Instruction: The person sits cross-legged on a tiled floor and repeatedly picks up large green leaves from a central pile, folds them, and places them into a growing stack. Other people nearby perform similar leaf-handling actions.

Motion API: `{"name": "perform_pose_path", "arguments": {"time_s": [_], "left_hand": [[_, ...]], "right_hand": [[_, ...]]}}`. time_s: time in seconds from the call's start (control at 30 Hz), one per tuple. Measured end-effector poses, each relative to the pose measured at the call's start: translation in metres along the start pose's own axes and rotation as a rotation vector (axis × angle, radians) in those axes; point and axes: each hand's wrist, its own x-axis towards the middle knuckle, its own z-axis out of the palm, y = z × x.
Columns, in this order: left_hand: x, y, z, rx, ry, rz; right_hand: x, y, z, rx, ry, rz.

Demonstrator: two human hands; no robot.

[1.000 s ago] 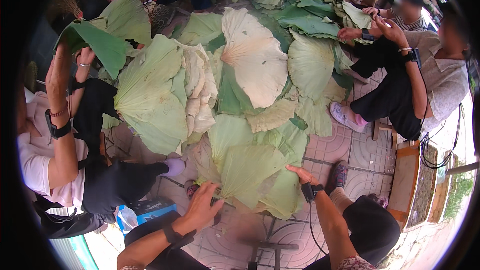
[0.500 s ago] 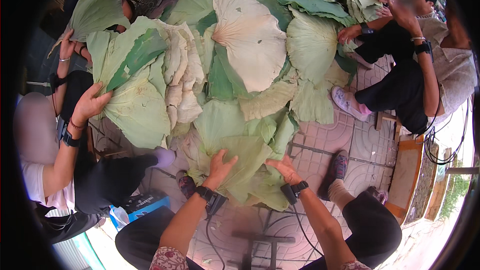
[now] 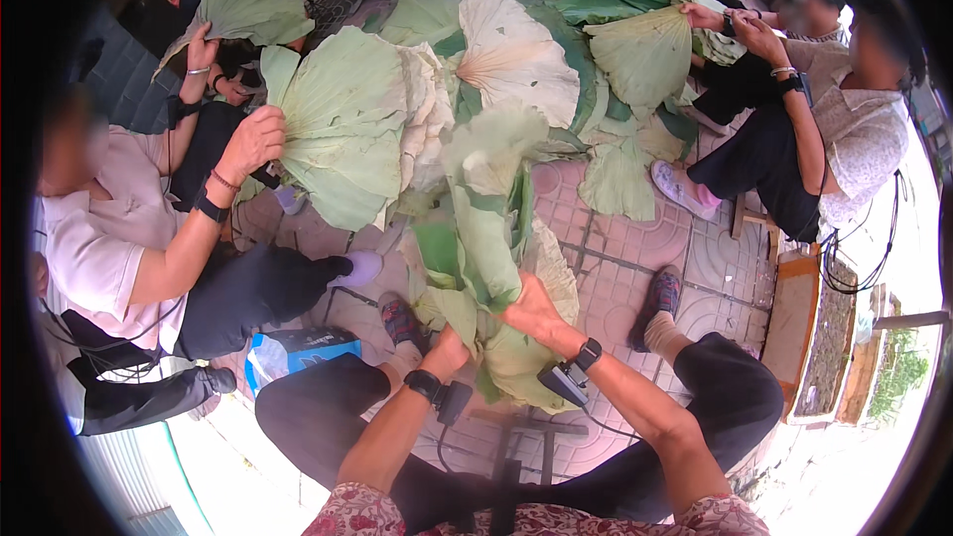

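Held leaves [image 3: 486,258]: matt, veined, papery. Pale leaf [image 3: 516,52]: dry-looking, wavy-edged. Floor tiles [image 3: 615,248]: matt, grooved. Dark trousers [image 3: 720,387]: dull cloth. Patterned sleeve [image 3: 362,514]: matt cloth. Blue bag [image 3: 342,347]: plastic-looking.

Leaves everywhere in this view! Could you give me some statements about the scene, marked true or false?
1. The wearer's left hand and right hand are both on the green leaves. True.
2. The blue bag lies on the wearer's right. False: it is on the left.
3. A co-worker's hand at the left grips a pale green leaf. True.
4. The ground underfoot is grass. False: pinkish paving tiles cover it.
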Motion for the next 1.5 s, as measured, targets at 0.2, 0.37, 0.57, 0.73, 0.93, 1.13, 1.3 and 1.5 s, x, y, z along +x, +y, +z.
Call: {"name": "perform_pose_path", "arguments": {"time_s": [0.2,0.37,0.57,0.73,0.93,1.13,1.3,1.5], "left_hand": [[-0.126,-0.004,0.008,-0.059,-0.121,-0.011],[-0.199,-0.023,0.019,-0.05,-0.163,0.035],[-0.234,-0.044,0.034,-0.155,-0.224,-0.055],[-0.21,-0.007,0.103,-0.113,-0.314,0.122],[-0.073,0.171,0.263,0.263,-0.628,0.48],[-0.137,0.079,0.176,0.48,-0.336,0.314],[-0.194,0.024,0.087,0.551,-0.235,0.067],[-0.298,0.072,0.072,0.83,0.119,0.799]], "right_hand": [[-0.075,-0.081,0.024,-0.032,-0.243,-0.018],[-0.113,-0.112,0.039,-0.078,-0.355,0.049],[-0.136,-0.102,0.043,-0.086,-0.422,0.104],[-0.114,-0.167,0.009,-0.07,-0.299,0.09],[-0.037,-0.374,-0.142,-0.707,0.889,-0.951],[-0.058,-0.249,-0.161,-0.573,1.03,-0.778],[-0.066,0.057,-0.138,-0.704,0.455,0.135],[-0.088,0.254,-0.124,-0.762,0.171,0.182]]}}
